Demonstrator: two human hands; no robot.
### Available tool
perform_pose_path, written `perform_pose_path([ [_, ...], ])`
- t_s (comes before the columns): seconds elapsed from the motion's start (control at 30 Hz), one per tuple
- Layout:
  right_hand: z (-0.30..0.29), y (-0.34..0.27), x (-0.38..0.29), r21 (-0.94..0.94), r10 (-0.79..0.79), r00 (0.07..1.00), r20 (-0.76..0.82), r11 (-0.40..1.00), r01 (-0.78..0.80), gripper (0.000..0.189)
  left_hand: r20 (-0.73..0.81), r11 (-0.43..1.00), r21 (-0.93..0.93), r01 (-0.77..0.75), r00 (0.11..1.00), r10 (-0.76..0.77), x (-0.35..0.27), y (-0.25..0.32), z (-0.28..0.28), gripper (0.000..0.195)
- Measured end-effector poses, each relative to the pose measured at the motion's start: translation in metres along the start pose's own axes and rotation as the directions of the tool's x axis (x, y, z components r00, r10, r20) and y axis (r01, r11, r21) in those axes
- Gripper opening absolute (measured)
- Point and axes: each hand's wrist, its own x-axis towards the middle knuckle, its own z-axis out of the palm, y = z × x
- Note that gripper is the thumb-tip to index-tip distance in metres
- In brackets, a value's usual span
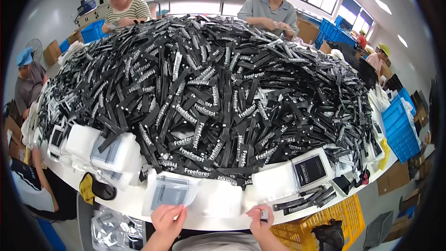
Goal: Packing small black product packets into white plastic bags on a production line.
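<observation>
My left hand [169, 218] pinches the lower edge of a clear plastic bag with a grey printed panel [170, 195], on top of a stack at the table's front edge. Right beside it lies a stack of translucent white bags [221, 198]. My right hand [260, 218], at the table edge to the right, is curled around a small item with a dark and pale end; what it is cannot be told. Beyond both hands rises a large heap of slim black printed sachets [209, 111]. A few loose black sachets [299, 206] lie right of my right hand.
More bag stacks stand at left [115, 153] and right [278, 181] on the white table [122, 207]. A black and yellow pouch [97, 187] lies front left. Yellow crate [334, 216] and blue crate [400, 129] stand at right. Several people work around the heap, two of them opposite.
</observation>
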Motion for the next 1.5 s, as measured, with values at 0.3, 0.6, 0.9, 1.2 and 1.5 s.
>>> perform_pose_path([
  [0.3,0.001,-0.021,0.011,0.124,0.499,0.805,0.321,0.821,-0.558,0.015,0.207,0.981,-0.128,-0.147,0.963,0.171,-0.008,0.044,0.032,0.022],
  [0.6,0.019,-0.076,0.02,-0.053,0.378,0.792,0.479,0.913,-0.404,0.026,0.358,0.978,0.084,-0.189,0.922,0.147,-0.003,0.039,0.033,0.101],
  [0.9,0.015,-0.061,0.012,-0.124,0.083,0.792,0.605,0.992,-0.01,0.027,0.572,0.919,-0.359,0.163,0.816,0.079,-0.022,0.035,0.015,0.08],
  [1.2,0.04,-0.106,0.082,0.828,0.03,0.947,0.321,0.476,-0.296,0.024,0.403,0.996,0.021,0.091,0.911,-0.092,0.004,0.027,0.009,0.089],
  [1.5,0.051,-0.117,0.081,0.258,-0.151,0.687,0.711,0.965,-0.055,0.039,0.141,0.991,-0.125,-0.056,0.987,0.074,0.004,0.028,0.029,0.098],
])
